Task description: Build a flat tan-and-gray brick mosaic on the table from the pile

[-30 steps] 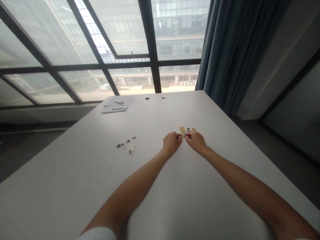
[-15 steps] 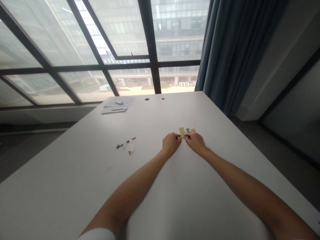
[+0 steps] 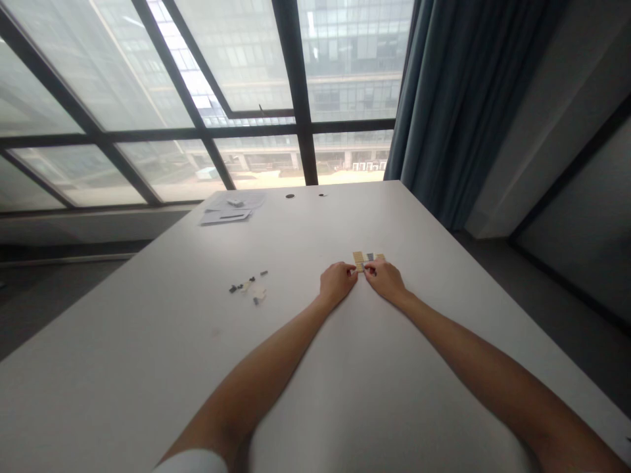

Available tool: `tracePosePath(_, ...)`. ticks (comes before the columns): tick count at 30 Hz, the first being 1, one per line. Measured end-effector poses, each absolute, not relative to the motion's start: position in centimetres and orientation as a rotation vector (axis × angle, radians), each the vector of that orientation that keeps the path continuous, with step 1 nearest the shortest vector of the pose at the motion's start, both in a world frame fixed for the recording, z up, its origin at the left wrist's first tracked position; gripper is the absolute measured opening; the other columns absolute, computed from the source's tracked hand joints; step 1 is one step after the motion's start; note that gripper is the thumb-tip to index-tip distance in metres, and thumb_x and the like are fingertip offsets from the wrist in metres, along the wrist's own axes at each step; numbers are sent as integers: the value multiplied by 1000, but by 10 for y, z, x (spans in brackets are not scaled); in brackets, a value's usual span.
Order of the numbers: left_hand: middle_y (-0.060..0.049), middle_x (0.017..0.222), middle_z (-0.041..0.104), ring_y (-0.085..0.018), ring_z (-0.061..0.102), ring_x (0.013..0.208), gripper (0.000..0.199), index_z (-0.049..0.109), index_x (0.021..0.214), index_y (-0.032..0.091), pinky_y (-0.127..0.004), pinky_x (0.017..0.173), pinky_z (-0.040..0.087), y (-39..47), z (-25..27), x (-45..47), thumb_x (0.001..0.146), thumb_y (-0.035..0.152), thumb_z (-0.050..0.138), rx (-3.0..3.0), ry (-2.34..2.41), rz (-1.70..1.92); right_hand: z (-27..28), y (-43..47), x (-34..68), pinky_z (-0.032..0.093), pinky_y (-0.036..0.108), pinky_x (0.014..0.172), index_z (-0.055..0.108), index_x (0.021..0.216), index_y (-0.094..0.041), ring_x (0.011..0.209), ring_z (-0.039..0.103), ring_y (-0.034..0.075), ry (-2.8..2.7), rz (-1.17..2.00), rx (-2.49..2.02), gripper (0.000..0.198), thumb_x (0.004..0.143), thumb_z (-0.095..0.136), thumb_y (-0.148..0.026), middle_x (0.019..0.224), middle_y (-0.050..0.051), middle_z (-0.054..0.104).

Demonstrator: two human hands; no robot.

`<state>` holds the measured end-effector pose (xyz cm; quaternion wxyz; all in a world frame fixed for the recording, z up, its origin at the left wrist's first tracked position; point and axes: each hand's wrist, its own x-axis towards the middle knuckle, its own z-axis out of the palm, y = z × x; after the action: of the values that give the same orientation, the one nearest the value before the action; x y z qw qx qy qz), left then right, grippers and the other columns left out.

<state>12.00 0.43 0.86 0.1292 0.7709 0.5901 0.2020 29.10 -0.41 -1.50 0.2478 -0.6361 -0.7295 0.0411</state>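
Both hands meet at a small flat tan piece with grey and white patches (image 3: 358,257), which lies on the white table (image 3: 296,236). My left hand (image 3: 338,281) is closed, thumb and fingertips pressed at the piece's near left edge. On the other side, my right hand (image 3: 387,278) is closed with its fingertips on the near middle of the piece, hiding part of it. A narrow gap separates the two sets of fingertips. Whether the piece is one part or several joined ones is too small to tell.
Several small dark and cream bits (image 3: 246,285) lie scattered to the left of my left arm. Papers (image 3: 225,217) with a small white object on top rest at the far left. A round dark table hole (image 3: 290,196) is near the far edge, by the window. A blue curtain (image 3: 444,118) hangs at right.
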Motion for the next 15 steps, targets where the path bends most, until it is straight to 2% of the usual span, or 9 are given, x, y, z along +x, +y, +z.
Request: tracePosePath(15,-5,96,76,-21,66,90,29,78,109,29,-28,78,45,4,8,120,88,37,59,2217,1718,583,-13,-6,291,44,26,76,75,102,-21,84,64,18,-1985,130,-1709,21,91,57,-24,98,6,70)
